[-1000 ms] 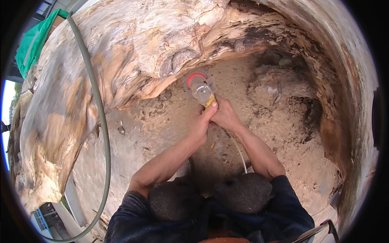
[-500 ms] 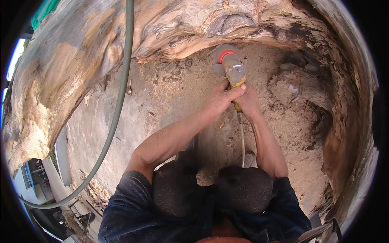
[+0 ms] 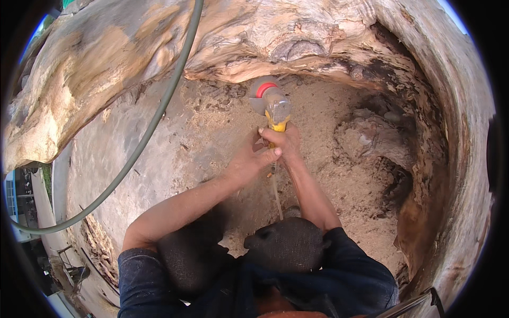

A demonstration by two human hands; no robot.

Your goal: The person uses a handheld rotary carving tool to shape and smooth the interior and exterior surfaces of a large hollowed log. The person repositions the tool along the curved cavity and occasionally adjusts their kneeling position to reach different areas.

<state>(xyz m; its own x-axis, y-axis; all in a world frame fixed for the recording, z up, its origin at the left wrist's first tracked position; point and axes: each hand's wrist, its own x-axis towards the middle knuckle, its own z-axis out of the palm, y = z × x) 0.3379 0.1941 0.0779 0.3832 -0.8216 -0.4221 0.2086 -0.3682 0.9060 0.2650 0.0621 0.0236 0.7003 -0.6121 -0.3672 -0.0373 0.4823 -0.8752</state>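
Note:
An angle grinder (image 3: 277,108) with a yellow-and-grey body, a red backing pad and a grey disc is held out in front of me, its head pointing away. My right hand (image 3: 287,142) is closed around its yellow handle, the thumb crossing over the top. Just behind it, my left hand (image 3: 253,161) closes around the rear end of the handle; its fingers are partly hidden. The disc (image 3: 259,89) sits beneath the lower edge of the large pale wood piece (image 3: 228,50); whether it touches the wood I cannot tell. A thin cord (image 3: 277,196) trails from the tool toward my knees.
Hollowed wood curves around the far and right sides, with a dark, rough lump (image 3: 371,138) at the right. Sawdust covers the concrete floor (image 3: 143,164). A green-grey hose (image 3: 143,140) hangs across the left side. My knees (image 3: 289,246) are close below my arms.
The grinder and both hands have shifted left and slightly nearer in the picture. My left hand has slid back along the handle, and my right thumb now lies across it. The view has shifted too.

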